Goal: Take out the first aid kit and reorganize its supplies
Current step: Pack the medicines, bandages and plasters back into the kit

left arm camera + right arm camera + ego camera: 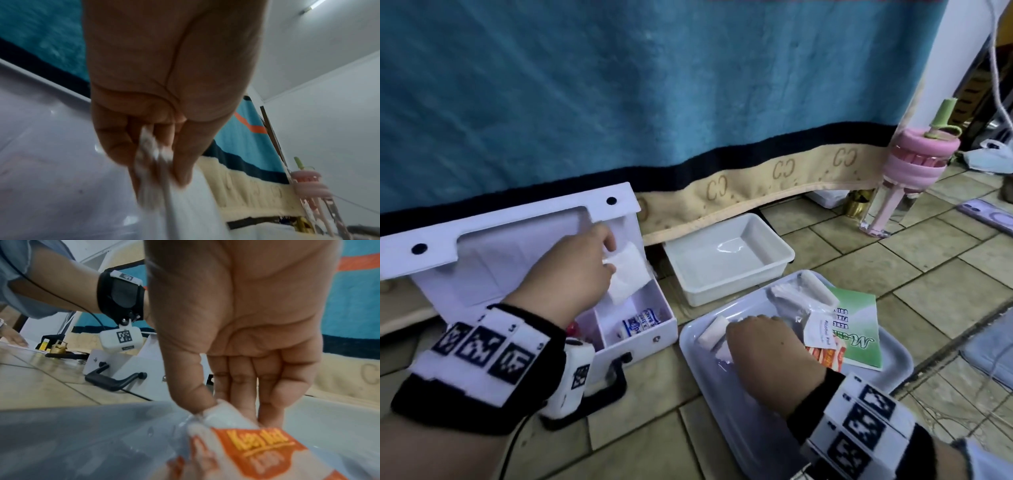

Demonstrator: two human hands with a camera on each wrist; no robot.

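First aid kit (640,329), a white hinged metal box, is sitting open on the tiled floor for refilling. Left hand (571,270) is pinching a white gauze packet (628,272) above its compartment, while right hand (760,339) is pinching an orange-printed plastic sachet (257,449) on the grey tray (722,421), apparently readying the next item.

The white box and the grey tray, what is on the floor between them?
Nothing. In the head view only bare floor tiles show between the open white box and the grey tray. The wrist views do not show that gap clearly.
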